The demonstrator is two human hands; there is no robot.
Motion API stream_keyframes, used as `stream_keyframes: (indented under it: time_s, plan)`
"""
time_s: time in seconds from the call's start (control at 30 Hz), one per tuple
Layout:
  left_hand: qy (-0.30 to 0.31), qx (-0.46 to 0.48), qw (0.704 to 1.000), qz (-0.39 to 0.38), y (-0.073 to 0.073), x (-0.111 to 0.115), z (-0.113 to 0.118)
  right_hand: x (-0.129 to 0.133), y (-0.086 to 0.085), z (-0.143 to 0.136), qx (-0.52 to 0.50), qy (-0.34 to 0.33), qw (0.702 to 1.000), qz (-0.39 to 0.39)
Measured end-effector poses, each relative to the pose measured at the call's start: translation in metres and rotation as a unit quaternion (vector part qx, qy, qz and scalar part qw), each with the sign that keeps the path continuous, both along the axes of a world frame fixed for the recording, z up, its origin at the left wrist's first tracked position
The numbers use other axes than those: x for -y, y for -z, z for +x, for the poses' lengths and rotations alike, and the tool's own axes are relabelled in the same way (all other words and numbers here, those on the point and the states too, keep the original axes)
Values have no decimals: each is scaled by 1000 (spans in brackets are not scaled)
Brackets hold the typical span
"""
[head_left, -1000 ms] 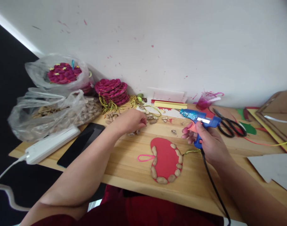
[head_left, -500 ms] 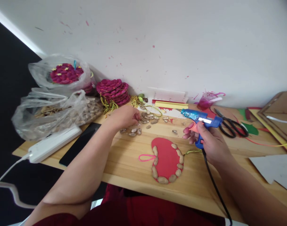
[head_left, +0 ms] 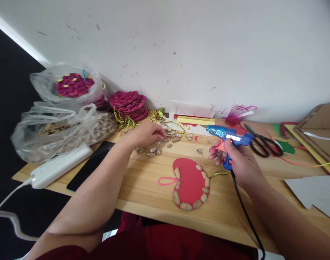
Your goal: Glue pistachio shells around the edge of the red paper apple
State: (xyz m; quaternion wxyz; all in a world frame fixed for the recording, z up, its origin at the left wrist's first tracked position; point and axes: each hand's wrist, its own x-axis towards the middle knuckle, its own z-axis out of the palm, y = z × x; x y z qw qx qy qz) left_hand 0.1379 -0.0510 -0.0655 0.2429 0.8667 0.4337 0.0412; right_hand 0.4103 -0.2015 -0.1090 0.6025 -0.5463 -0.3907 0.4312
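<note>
My right hand (head_left: 242, 162) is wrapped round a blue glue gun (head_left: 227, 139), its nozzle pointing left above the table. My left hand (head_left: 150, 135) hovers at the loose peanut shells (head_left: 154, 150), fingers curled together and pointing down; whatever is between the fingertips is hidden. Between my arms lies a red heart-like cutout (head_left: 190, 180) with a notch on its left side. Peanut shells (head_left: 186, 206) line much of its edge. A pink loop (head_left: 166, 181) sticks out at its left, and a yellow-green cord (head_left: 220, 173) at its right.
Plastic bags (head_left: 31, 133) of peanut shells and purple pieces stand at left, beside purple braided discs (head_left: 128, 104). A power strip (head_left: 61, 166) and black tablet (head_left: 86, 169) lie nearer. Scissors (head_left: 264, 146), a pink cup (head_left: 234, 115) and white card (head_left: 311, 193) are at right.
My left hand has shifted slightly to the right over the shells, its fingers more drawn together. The glue gun stays in my right hand; the whole view has drifted a little.
</note>
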Motion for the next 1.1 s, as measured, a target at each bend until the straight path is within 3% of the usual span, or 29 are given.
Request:
stream_keyframes:
  time_s: [0.3, 0.57, 0.93, 1.1]
  plan:
    - [38, -48, 998, -25, 10, 2, 11, 1, -4, -2, 24, 4, 1000, -13]
    - [5, -62, 997, 40, 7, 2, 9, 2, -4, -2, 24, 9, 1000, -16]
    - [-9, -100, 992, 70, 3, -1, 4, 1, -4, -1, 16, 3, 1000, -12]
    - [19, -101, 994, 48, 5, -1, 4, 1, -3, 0, 18, 4, 1000, -13]
